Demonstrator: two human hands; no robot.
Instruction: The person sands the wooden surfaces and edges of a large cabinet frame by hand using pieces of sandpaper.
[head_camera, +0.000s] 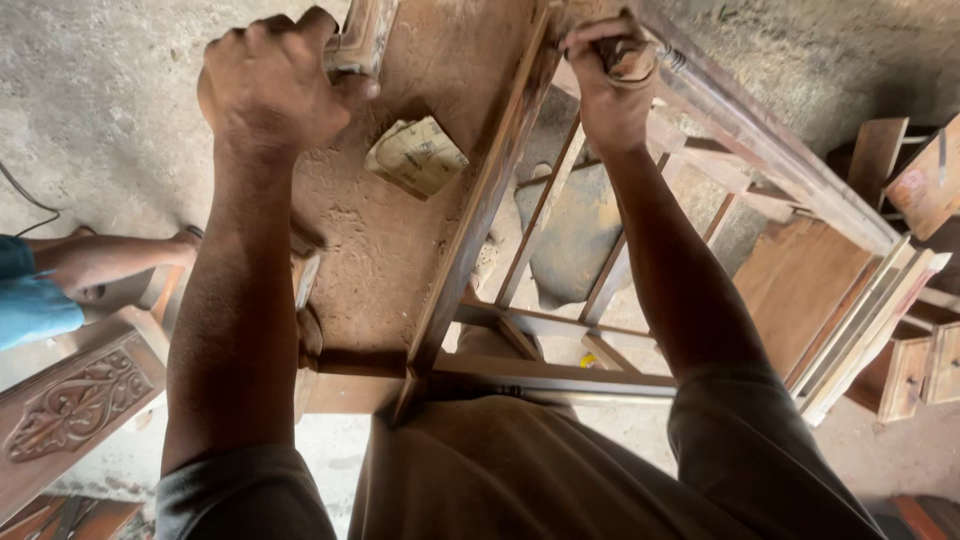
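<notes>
dusty brown wooden frame (480, 215) of slats and rails stands on the sawdust floor (100, 100) below the person. it looks stiff and heavy, best held by its rails. farther out, the right hand (612, 85) clamps its top rail; the left hand (275, 85) is fisted on a carved post (362, 35).

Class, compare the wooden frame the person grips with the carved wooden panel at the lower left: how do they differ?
The wooden frame is open, built of thin rails and slats with floor showing through; the carved wooden panel is solid. The frame's rails look plain, while the panel bears a raised leafy carving. The right hand grips the frame's far end; no hand touches the panel. Both are brown, dusty wood.
</notes>
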